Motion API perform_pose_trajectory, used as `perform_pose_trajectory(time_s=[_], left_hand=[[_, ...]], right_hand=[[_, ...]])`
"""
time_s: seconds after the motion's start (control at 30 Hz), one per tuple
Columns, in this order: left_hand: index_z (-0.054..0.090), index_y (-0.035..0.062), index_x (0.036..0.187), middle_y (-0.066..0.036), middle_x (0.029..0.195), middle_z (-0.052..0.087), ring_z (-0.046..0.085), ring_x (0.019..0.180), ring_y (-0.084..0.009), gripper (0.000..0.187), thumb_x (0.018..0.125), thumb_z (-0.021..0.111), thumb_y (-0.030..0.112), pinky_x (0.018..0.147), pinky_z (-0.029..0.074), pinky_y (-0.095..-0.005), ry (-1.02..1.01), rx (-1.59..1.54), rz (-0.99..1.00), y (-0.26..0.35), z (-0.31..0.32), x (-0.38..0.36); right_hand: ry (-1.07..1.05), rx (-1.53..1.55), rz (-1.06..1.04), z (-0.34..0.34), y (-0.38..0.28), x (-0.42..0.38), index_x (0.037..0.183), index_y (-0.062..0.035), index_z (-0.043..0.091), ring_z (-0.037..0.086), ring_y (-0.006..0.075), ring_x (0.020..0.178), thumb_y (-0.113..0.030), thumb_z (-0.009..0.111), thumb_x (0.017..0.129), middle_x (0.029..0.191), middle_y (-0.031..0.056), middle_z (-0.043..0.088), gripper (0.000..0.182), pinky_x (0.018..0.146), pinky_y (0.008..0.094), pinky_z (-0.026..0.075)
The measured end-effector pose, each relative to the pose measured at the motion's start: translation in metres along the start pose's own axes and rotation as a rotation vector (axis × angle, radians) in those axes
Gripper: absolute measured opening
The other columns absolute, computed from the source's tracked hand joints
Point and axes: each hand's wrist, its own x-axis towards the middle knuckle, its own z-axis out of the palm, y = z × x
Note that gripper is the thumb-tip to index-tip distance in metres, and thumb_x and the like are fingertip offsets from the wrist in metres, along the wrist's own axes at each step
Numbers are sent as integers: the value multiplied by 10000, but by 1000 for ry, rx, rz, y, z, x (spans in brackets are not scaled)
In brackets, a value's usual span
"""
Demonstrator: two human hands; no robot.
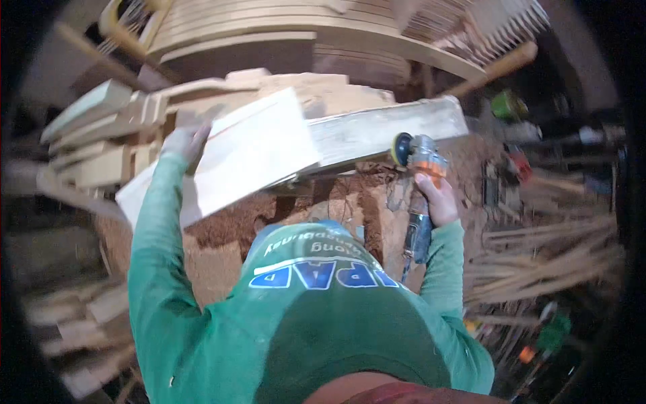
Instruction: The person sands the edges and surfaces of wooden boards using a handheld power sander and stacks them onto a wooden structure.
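A pale flat wooden board slants across the middle of the view, its right end raised. My left hand grips its upper edge near the left part, fingers closed; some fingers are hidden. On the right, my right hand is wrapped round the body of an orange and grey angle grinder. The grinder's round yellow-rimmed disc points left, apart from the board. Behind the board lies a long whitish plank, partly covered by it.
Stacked wooden pieces stand at the left. Slatted wooden furniture spans the back. Brown sawdust covers the surface near my body. Thin wood strips and a green container are at the right.
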Motion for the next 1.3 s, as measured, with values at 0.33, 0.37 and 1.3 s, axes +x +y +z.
perform_pose_trajectory(time_s=[0.33,0.37,1.3], left_hand=[[727,68,1036,-159,1002,702,675,929,-341,201,911,679,219,852,537,-420,361,-368,416,105,79,-71],[721,43,1074,-124,965,721,694,889,-271,214,945,662,203,843,548,-382,173,-604,458,121,115,-65],[548,16,1264,-114,1045,666,657,785,-186,537,907,725,376,680,552,-297,-1351,-1288,249,257,76,-96]], right_hand=[[-7,444,-12,22,-36,-10,1130,-43,612,635,126,675,-148,759,869,897,32,633,318,584,297,552],[-29,479,-27,29,-34,1,1109,-46,606,632,126,641,-135,765,860,878,31,626,308,550,294,550],[56,1225,-11,131,-14,35,1094,-37,569,670,176,720,-138,743,865,855,76,666,305,684,342,582]])
